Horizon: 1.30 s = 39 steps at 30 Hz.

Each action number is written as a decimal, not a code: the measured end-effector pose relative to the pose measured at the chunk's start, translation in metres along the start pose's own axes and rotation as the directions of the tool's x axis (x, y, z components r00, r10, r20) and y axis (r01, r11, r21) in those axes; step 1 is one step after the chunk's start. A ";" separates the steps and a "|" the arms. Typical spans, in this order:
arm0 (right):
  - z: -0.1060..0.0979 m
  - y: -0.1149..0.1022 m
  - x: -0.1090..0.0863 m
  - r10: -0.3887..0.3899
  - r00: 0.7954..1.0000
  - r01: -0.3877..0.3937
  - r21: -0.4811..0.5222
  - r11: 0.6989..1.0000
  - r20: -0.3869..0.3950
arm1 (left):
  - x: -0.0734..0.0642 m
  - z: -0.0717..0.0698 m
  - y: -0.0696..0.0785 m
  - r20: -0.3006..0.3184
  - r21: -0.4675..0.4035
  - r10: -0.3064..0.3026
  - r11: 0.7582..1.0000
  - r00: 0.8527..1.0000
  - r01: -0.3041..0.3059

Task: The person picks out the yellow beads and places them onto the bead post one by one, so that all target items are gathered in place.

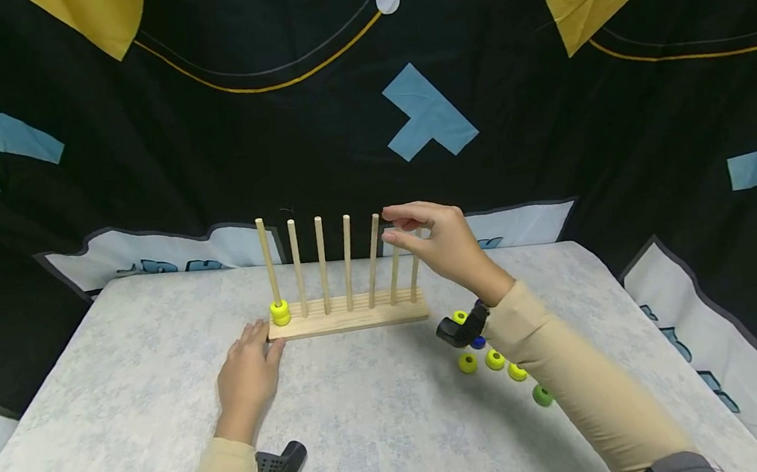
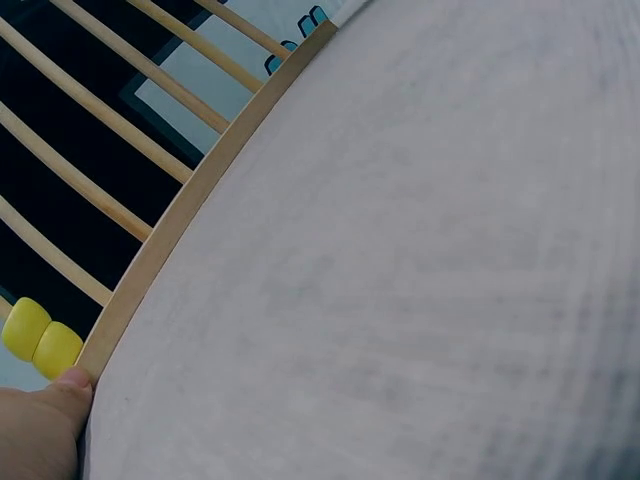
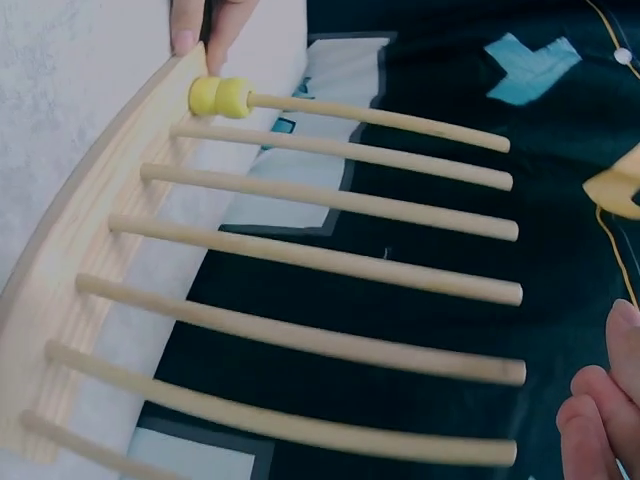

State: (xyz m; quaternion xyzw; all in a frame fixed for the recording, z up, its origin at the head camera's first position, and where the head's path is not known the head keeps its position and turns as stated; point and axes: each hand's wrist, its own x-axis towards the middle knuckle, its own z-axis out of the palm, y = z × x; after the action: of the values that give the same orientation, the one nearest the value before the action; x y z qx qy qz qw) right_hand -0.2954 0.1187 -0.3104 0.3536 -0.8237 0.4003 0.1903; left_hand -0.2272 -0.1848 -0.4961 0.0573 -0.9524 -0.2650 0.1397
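A wooden peg rack (image 1: 346, 319) with several upright pegs stands on the table. Two yellow beads (image 1: 280, 313) are stacked at the foot of its leftmost peg. My left hand (image 1: 247, 375) grips the rack's left end, thumb at the front corner and fingers at the side; the left wrist view shows the thumb (image 2: 72, 385) against the wood. Over the pegs toward the right end, my right hand (image 1: 438, 241) is raised near the peg tops, thumb and fingers bent with a gap between them. No bead shows there. In the right wrist view its fingers (image 3: 590, 425) are partly cut off.
Loose yellow beads (image 1: 495, 360), a blue bead (image 1: 478, 342) and a green bead (image 1: 542, 395) lie on the table right of the rack, partly hidden by the right forearm (image 1: 576, 369). A dark patterned cloth (image 1: 312, 142) hangs behind the table (image 1: 372, 424).
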 end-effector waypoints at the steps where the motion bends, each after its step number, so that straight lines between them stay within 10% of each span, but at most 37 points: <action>1: -0.003 0.002 -0.003 0.011 1.000 -0.011 0.008 1.000 -0.002 | 0.000 -0.001 0.000 0.000 0.001 -0.002 1.000 1.000 0.002; 24: -0.014 0.065 -0.086 0.302 0.950 -0.293 -0.109 0.950 0.076 | 0.001 -0.006 -0.001 -0.021 -0.001 0.014 1.000 1.000 -0.014; 35: -0.009 0.105 -0.120 0.556 0.771 -0.493 -0.261 0.830 0.310 | 0.001 -0.001 -0.003 -0.004 -0.002 0.004 1.000 1.000 -0.004; 39: -0.007 0.113 -0.128 0.588 0.737 -0.499 -0.319 0.806 0.333 | 0.001 0.001 -0.001 0.006 -0.001 -0.002 1.000 1.000 0.002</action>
State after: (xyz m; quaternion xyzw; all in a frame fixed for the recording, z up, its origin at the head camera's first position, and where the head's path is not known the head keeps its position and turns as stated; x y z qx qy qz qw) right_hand -0.2920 0.2278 -0.4416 0.1512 -0.9490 0.2649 -0.0797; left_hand -0.2283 -0.1859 -0.4971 0.0574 -0.9525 -0.2659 0.1367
